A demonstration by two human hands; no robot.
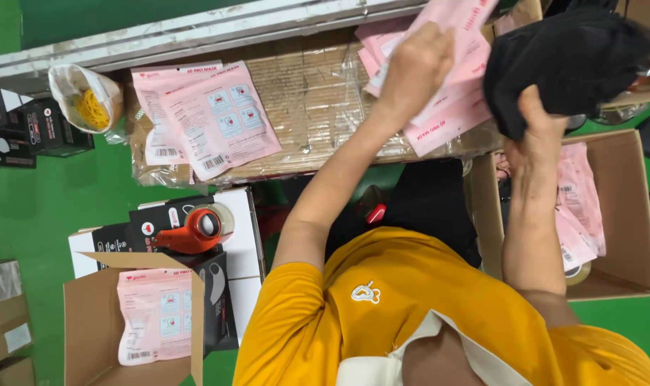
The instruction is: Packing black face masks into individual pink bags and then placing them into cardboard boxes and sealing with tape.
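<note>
My left hand (pixel 414 68) is raised over the cardboard-covered bench (pixel 318 100) and closed on a pink flat packet (pixel 462 16), above a loose pile of similar pink packets (pixel 446 118). My right hand (pixel 536 132) grips a thick black bundle of folded masks (pixel 568 57) from below, just right of the pink pile. The two hands are close together at the top right of the view.
Two pink packets (pixel 207 118) lie on the bench at left, beside a bag of yellow rubber bands (pixel 87 100). A red tape dispenser (pixel 196 230) sits on black boxes. Open cartons holding pink packets stand at lower left (pixel 96 336) and right (pixel 625 214).
</note>
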